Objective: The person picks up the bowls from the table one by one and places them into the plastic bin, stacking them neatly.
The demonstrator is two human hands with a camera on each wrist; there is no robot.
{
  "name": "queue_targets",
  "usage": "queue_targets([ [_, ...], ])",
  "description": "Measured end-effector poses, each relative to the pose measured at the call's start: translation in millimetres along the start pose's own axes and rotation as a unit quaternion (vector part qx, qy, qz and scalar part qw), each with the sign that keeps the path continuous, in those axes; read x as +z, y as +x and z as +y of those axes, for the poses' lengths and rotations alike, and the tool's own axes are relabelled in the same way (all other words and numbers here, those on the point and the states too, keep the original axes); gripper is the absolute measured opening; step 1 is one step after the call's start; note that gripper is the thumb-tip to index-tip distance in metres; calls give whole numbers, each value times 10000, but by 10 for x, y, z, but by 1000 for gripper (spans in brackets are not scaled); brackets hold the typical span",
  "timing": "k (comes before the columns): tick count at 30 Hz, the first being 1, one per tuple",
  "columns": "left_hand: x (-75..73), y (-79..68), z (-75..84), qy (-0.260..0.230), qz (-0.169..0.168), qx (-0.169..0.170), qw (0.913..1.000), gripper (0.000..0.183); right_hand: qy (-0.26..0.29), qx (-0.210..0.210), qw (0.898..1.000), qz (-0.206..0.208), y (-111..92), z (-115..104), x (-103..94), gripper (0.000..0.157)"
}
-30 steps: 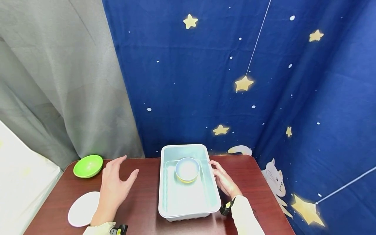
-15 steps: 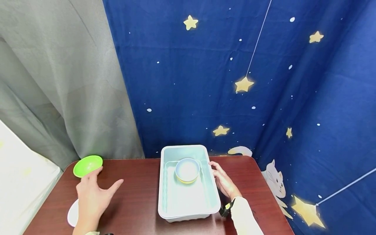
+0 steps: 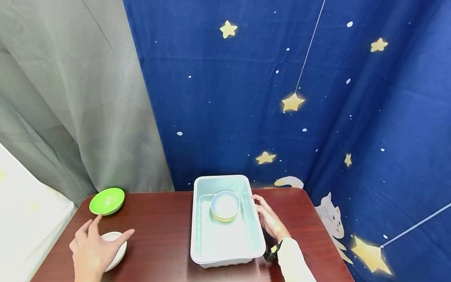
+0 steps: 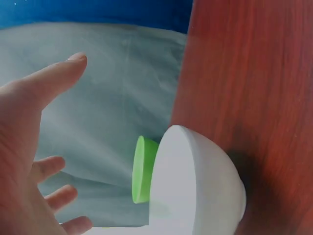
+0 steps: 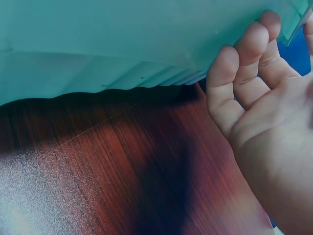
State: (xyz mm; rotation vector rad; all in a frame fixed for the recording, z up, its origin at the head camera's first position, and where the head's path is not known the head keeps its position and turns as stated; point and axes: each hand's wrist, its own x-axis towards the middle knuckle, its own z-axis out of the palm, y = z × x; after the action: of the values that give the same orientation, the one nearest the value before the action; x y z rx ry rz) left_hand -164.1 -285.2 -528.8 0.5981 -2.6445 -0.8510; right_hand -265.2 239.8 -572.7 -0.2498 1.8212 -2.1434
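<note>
Smoothly curving from a broad rim down to a narrow foot, the white bowl (image 4: 215, 181) stands on the left of the table (image 3: 158, 231), whose red-brown surface shows fine, streaky wood grain. Over it the left hand (image 3: 89, 250) is spread wide, thumb stretched out to the right and fingers lightly bent, holding nothing; a gap shows between its fingertips and the bowl in the wrist view. Just behind, near the back corner, sits the green bowl (image 3: 107, 201), shallow, flared and glossy. Near the middle stands a pale turquoise tub (image 3: 225, 244), apparently plastic: rectangular, round-cornered, with a pale lip along the top and a rippled lower edge. Inside it, toward the back, rests a small round bowl (image 3: 225, 203), pale blue within and yellow low on its outside; whether it is one bowl or two nested I cannot tell. The right hand (image 3: 269, 222) reaches along the tub's right side, its gently bent fingers resting against the wall just by the rim; where its thumb lies is hidden. A loose cream sleeve (image 3: 294, 258) covers that forearm, with a black device (image 3: 270, 252) at the wrist. Behind the table hang a soft grey curtain (image 3: 70, 98) with shallow folds and a deep blue curtain (image 3: 225, 117) printed with yellow stars.
</note>
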Motion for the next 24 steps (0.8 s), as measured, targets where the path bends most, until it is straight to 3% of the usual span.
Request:
queue_targets([
  [12,124,198,-229,375,-620,-478,9962,131,-6,9,10000,75,-1,19,-4,47],
  [24,267,179,-359,527,-968,-561,9923,128,56,-22,9999,89,4,36,-5,42],
])
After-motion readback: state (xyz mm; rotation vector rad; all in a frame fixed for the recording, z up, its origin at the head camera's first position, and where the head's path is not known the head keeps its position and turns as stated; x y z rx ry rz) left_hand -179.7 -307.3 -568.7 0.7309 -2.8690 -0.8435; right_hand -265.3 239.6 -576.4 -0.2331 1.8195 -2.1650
